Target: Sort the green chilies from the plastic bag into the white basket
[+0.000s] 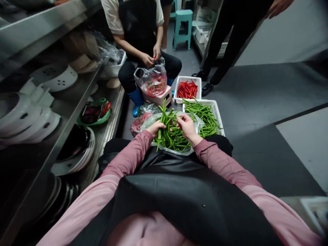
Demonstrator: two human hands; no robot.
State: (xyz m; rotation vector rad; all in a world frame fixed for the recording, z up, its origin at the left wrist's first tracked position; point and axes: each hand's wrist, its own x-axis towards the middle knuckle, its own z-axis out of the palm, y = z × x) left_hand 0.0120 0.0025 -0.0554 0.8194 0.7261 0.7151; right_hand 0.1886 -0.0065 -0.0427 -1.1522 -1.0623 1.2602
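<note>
Green peppers (176, 140): one loose heap, long, slim, glossy, in mixed mid and bright greens, lying criss-cross in an open transparent bag (199, 123) at your lap, against your black apron (179, 194). Bunch of longer green peppers (167, 129): several stalks, slightly curved, raised above the heap and standing roughly upright, tips and stems at uneven heights. Your left hand (155, 129): closed round this bunch at its left side, thumb across the front. Your right hand (187, 127): at the right of the bunch, thumb and fingertips drawn nearly together, a narrow pinch; whether a pepper sits in it, you cannot tell. Grey floor (258, 92): spreads away at your right, beyond the crates. Steel shelf (109, 124): its long edge runs along your left, apart from your left forearm. White crate of green peppers (218, 116): just beyond the bag to the right, its near corner close to your right knee. Smaller white crate of red peppers (200, 89): directly behind that one. Blue boot (136, 99) of a seated co-worker: ahead, left of both crates.
</note>
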